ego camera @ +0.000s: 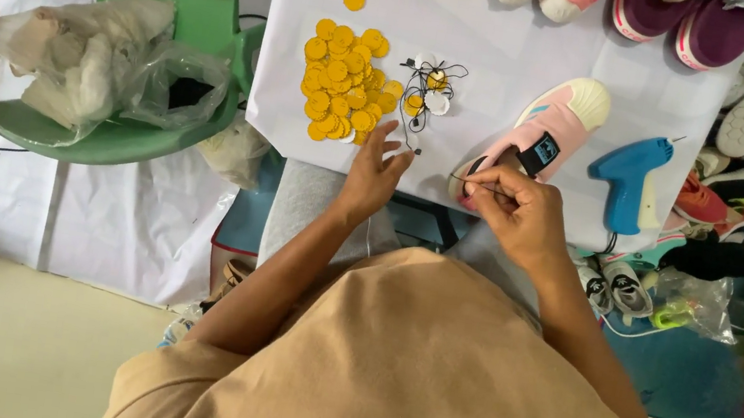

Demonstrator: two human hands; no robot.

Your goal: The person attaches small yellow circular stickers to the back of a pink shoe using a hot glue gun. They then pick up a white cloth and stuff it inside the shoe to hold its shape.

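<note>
A small pink shoe (pixel 546 132) with a cream toe lies on the white table sheet (pixel 505 42). My right hand (pixel 514 211) is at the shoe's heel, its fingers pinched on a thin dark string that runs left from the fingertips. My left hand (pixel 375 172) rests with fingers spread at the table's front edge, holding nothing, just below a pile of round yellow tags (pixel 341 86). A tangle of black strings with a few tags (pixel 429 90) lies between the pile and the shoe.
A blue tagging gun (pixel 630 179) lies right of the shoe. More shoes (pixel 657 11) line the far edge, and others are heaped at the right (pixel 738 195). A green chair (pixel 176 72) with plastic bags (pixel 89 64) stands left.
</note>
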